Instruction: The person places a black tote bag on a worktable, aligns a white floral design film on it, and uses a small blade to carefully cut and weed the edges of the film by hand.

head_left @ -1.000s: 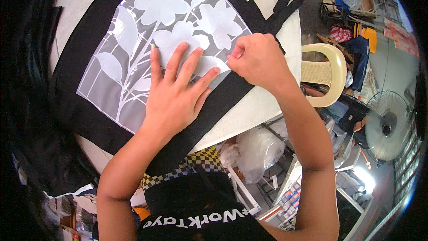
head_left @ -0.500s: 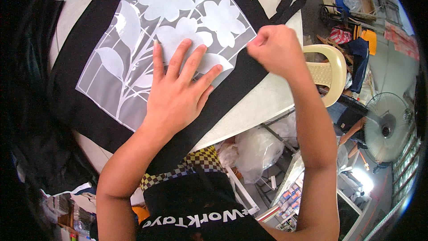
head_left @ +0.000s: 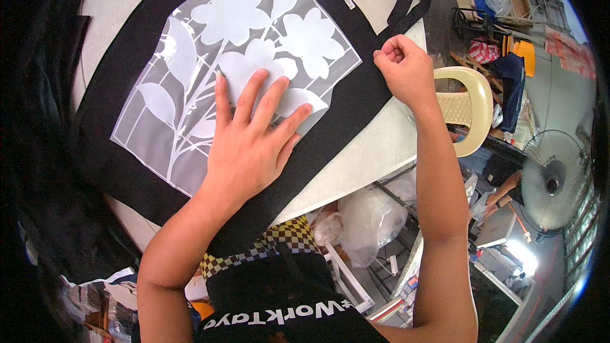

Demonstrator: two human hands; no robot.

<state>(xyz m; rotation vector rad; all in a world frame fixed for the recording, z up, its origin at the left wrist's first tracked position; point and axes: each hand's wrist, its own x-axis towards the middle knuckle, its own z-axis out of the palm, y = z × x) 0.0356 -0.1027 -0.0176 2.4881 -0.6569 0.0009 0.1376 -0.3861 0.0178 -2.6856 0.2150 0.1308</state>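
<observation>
At the view's eleven o'clock, a flower-patterned sheet (head_left: pixel 248 57) lies on black cloth (head_left: pixel 346 105) over the worktop (head_left: pixel 346 165), under the left hand (head_left: pixel 244 152), fingers spread wide. At two o'clock from that, the right hand (head_left: pixel 406 70) has fingers curled narrow; whether they hold anything, I cannot tell.
</observation>
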